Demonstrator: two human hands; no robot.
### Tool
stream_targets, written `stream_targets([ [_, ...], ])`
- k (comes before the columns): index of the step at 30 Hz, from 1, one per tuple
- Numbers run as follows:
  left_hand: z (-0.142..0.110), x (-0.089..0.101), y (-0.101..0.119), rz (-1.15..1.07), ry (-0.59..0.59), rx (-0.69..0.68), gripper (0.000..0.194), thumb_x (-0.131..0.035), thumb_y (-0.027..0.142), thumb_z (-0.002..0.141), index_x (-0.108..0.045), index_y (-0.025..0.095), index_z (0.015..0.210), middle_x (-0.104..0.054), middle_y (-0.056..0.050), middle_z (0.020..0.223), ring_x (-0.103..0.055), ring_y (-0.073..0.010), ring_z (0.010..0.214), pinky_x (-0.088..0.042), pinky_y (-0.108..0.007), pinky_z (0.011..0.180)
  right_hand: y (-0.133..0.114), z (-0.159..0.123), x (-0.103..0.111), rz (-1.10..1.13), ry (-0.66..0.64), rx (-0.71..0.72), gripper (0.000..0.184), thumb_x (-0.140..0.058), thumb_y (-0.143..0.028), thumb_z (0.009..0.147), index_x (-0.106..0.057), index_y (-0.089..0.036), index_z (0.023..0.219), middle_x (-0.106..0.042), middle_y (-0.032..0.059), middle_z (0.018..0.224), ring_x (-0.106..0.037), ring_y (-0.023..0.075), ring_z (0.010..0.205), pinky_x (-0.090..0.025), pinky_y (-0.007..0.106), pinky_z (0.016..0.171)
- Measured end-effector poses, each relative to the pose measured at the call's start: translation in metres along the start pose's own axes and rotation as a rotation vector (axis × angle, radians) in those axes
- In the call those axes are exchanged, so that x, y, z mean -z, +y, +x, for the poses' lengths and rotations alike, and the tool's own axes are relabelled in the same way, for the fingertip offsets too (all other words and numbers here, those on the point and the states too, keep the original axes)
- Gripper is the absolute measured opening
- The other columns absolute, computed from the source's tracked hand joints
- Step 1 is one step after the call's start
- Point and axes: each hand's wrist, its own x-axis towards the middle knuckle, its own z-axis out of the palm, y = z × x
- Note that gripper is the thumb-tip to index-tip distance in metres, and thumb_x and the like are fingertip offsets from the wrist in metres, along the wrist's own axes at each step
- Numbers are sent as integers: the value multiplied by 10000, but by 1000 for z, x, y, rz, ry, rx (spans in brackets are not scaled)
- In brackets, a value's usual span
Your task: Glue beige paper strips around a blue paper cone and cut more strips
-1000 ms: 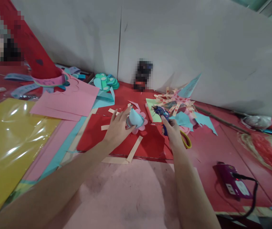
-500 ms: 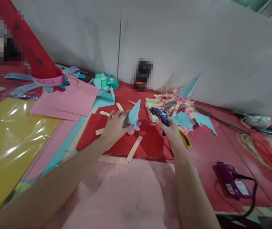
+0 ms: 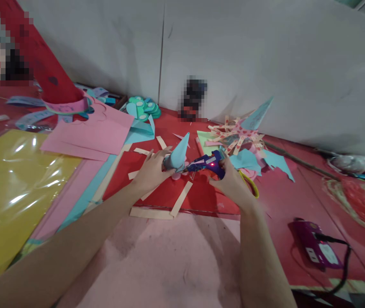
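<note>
My left hand (image 3: pixel 154 169) is closed around the lower part of a light-blue paper cone (image 3: pixel 179 153), which stands point up over a pink flower-shaped paper piece (image 3: pixel 176 176). My right hand (image 3: pixel 232 177) grips a dark-blue glue gun (image 3: pixel 206 164) with a small red light lit. The gun's nozzle points left, at the base of the cone; whether it touches cannot be made out. Beneath both hands lies a red sheet (image 3: pixel 208 194), with cream paper strips (image 3: pixel 181 199) scattered on and around it.
Yellow-handled scissors (image 3: pixel 251 185) and blue paper scraps (image 3: pixel 245 161) lie right of my right hand. A purple power strip (image 3: pixel 317 246) with a black cord sits near the right front edge. Pink sheets (image 3: pixel 73 139) and a yellow plastic-wrapped sheet (image 3: pixel 16 192) are at left.
My right hand has turned the glue gun so its nozzle points left, and the nozzle has come to the base of the cone. My left hand keeps holding the cone.
</note>
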Motion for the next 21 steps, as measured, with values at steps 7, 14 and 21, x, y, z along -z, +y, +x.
stream_targets([
  [7,-2,6,-2,44,-118,-22,561,-511,291,744,-374,222,1283,-559,-54,1219,-499,-246,1117,-175,-491,1046,2,0,-10,-17,-30,22,310,-581,-356,659,-405,-239,885,-594,23,841,-589,212,752,-427,296,616],
  [14,-3,8,2,42,-135,-18,567,-506,332,735,-374,221,1275,-565,-55,1206,-501,-255,1103,-169,-488,1040,-3,-2,-14,-81,-27,13,295,-569,-323,647,-406,-228,874,-591,30,836,-590,219,761,-412,274,589],
  [21,-2,7,-1,47,-141,-27,560,-502,330,735,-368,229,1270,-579,-50,1180,-526,-252,1062,-172,-487,1037,2,1,-14,-97,33,32,285,-581,-295,643,-434,-230,878,-594,22,790,-577,202,690,-402,275,575],
])
